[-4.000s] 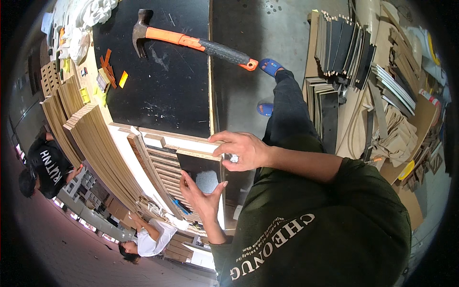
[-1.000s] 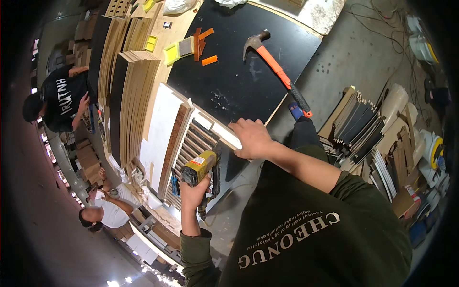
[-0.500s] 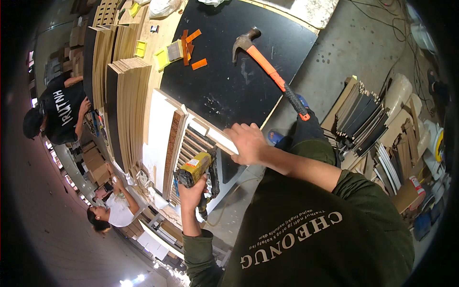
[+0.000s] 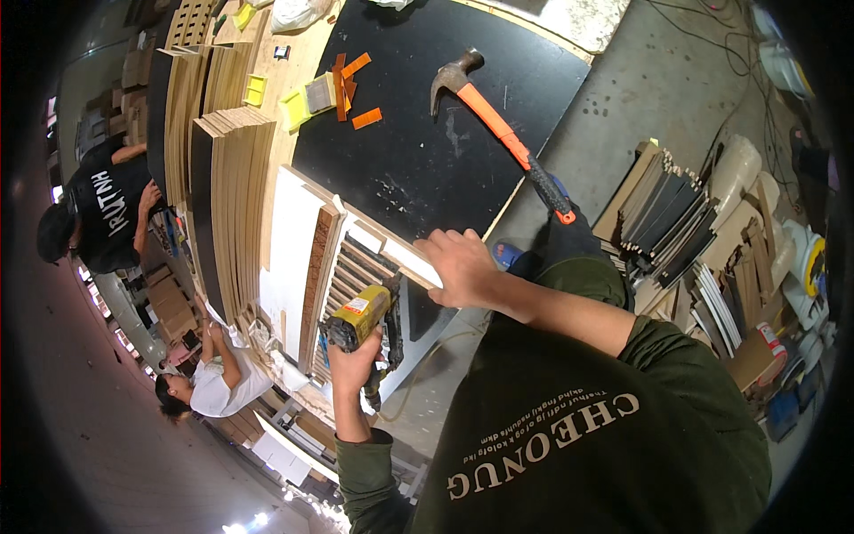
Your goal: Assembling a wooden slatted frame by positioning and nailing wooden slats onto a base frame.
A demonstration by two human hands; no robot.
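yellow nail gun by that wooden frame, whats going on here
A person's left hand holds a yellow nail gun over a slatted wooden frame, while the right hand grips the frame's near corner. Whether the gun's nose touches the wood is hard to tell. A hammer lies on a black board, its handle jutting past the edge. Two other people are off to the left.

One co-worker in black and another in white are near brown cardboard boxes.
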